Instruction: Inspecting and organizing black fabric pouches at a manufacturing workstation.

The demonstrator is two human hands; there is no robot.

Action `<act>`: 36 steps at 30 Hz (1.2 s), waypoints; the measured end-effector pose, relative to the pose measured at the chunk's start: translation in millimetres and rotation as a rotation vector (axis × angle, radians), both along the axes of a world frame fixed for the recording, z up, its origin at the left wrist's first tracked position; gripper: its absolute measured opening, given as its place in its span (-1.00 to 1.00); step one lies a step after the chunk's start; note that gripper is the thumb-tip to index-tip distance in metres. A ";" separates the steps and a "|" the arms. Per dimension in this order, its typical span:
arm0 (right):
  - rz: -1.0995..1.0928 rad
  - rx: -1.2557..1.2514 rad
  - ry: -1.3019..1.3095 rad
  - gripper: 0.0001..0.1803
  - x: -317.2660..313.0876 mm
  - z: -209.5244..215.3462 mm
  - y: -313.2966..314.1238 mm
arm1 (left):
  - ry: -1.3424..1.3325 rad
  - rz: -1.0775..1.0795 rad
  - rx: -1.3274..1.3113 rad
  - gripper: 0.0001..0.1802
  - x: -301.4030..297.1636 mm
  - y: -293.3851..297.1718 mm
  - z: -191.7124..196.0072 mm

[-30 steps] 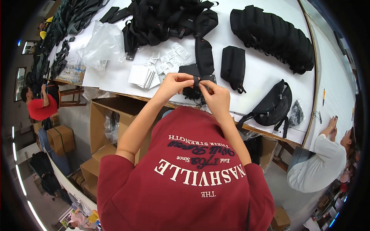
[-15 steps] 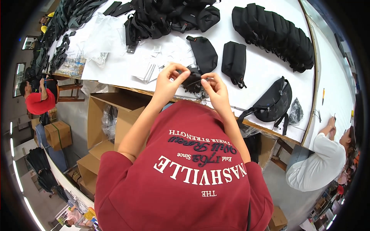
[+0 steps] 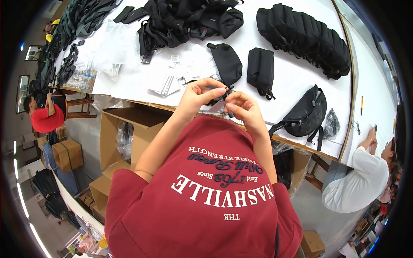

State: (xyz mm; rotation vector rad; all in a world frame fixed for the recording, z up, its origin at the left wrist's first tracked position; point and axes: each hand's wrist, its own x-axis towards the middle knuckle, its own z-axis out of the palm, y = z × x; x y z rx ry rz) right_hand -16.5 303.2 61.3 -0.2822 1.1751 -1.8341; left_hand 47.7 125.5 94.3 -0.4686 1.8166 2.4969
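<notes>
My left hand (image 3: 200, 95) and my right hand (image 3: 241, 108) are raised close together above the front edge of the white table (image 3: 297, 77). Both pinch a small black strap piece (image 3: 223, 94) between the fingertips; most of it is hidden by my fingers. Just beyond my hands lies a black pouch (image 3: 226, 62) and beside it a second black pouch (image 3: 260, 70). White paper tags (image 3: 165, 84) lie to the left of my hands. My red printed shirt fills the lower view.
A pile of black bags (image 3: 189, 17) sits at the back, a row of black bags (image 3: 303, 38) at the right, a black waist bag (image 3: 305, 114) near the edge. Open cardboard boxes (image 3: 124, 133) stand below the table. A person in white (image 3: 361, 176) is at right, a person in red (image 3: 43, 116) at left.
My hands have pulled back from the table toward my chest with the small black piece, and the black pouch now lies apart on the table beyond them.
</notes>
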 end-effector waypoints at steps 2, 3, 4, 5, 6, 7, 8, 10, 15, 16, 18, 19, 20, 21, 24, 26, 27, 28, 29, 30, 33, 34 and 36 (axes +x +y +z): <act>0.031 -0.043 -0.005 -0.88 2.9 -12.2 0.4 | -0.020 0.021 -0.030 -0.89 0.5 1.3 4.0; 0.066 -0.084 -0.010 -0.88 3.9 -16.3 0.9 | -0.020 0.020 -0.031 -0.89 0.7 -1.2 3.7; 0.092 -0.061 -0.016 -0.88 4.5 -15.0 1.7 | 0.000 0.000 -0.037 -0.89 2.0 -5.8 2.6; 0.094 -0.061 -0.018 -0.88 4.6 -12.6 2.8 | 0.019 -0.019 -0.042 -0.89 2.7 -8.2 2.5; 0.115 -0.051 -0.019 -0.88 4.4 -8.9 3.6 | 0.017 -0.017 -0.041 -0.89 2.7 -7.6 3.0; 0.138 -0.041 -0.022 -0.89 4.9 -7.5 4.6 | 0.052 -0.012 -0.050 -0.89 2.6 -4.8 6.1; 0.142 -0.038 -0.025 -0.89 5.6 -8.9 5.1 | 0.086 -0.006 -0.058 -0.90 2.8 -2.7 9.0; 0.071 -0.050 -0.005 -0.89 6.5 -11.8 5.5 | 0.077 -0.030 -0.071 -0.90 3.2 -1.1 14.3; -0.176 -0.134 0.073 -0.86 11.8 -12.0 -3.3 | 0.050 -0.163 -0.045 -0.86 6.6 6.3 11.8; -0.227 -0.132 0.114 -0.85 11.8 -10.0 -4.4 | 0.009 -0.212 -0.077 -0.86 7.2 5.5 14.5; -0.295 -0.095 0.178 -0.84 13.6 -0.5 -6.1 | 0.031 -0.215 -0.132 -0.86 7.4 7.0 5.5; -0.294 -0.093 0.178 -0.84 15.4 0.0 -8.4 | 0.056 -0.224 -0.189 -0.86 6.3 9.0 3.0; -0.328 -0.123 0.227 -0.85 17.0 0.4 -10.6 | 0.059 -0.195 -0.158 -0.85 5.4 12.7 5.4; -0.362 -0.153 0.277 -0.86 17.8 0.7 -11.9 | 0.059 -0.194 -0.157 -0.85 4.9 12.1 4.2; -0.341 -0.166 0.308 -0.87 18.5 2.8 -11.7 | 0.070 -0.231 -0.262 -0.86 4.0 10.8 1.6; -0.336 -0.159 0.310 -0.87 18.0 3.1 -10.7 | 0.069 -0.224 -0.257 -0.87 3.2 11.0 3.8; -0.329 -0.154 0.313 -0.87 17.6 2.9 -10.4 | 0.068 -0.226 -0.256 -0.87 3.2 10.0 5.1; -0.331 -0.153 0.313 -0.87 17.3 2.4 -10.6 | 0.041 -0.257 -0.253 -0.87 3.3 8.2 6.5; -0.328 -0.156 0.295 -0.86 17.2 1.5 -11.1 | 0.013 -0.287 -0.249 -0.87 3.3 7.1 7.2; -0.325 -0.158 0.276 -0.85 17.0 1.0 -11.3 | 0.013 -0.289 -0.249 -0.87 3.0 6.7 7.0; -0.307 -0.148 0.287 -0.83 15.8 2.5 -10.6 | 0.016 -0.289 -0.243 -0.86 2.3 5.1 7.1; -0.307 -0.148 0.287 -0.83 15.1 2.7 -10.1 | 0.012 -0.313 -0.244 -0.86 1.2 3.9 8.4; -0.279 -0.154 0.256 -0.84 13.2 3.0 -9.3 | 0.009 -0.337 -0.244 -0.86 -0.7 1.0 6.1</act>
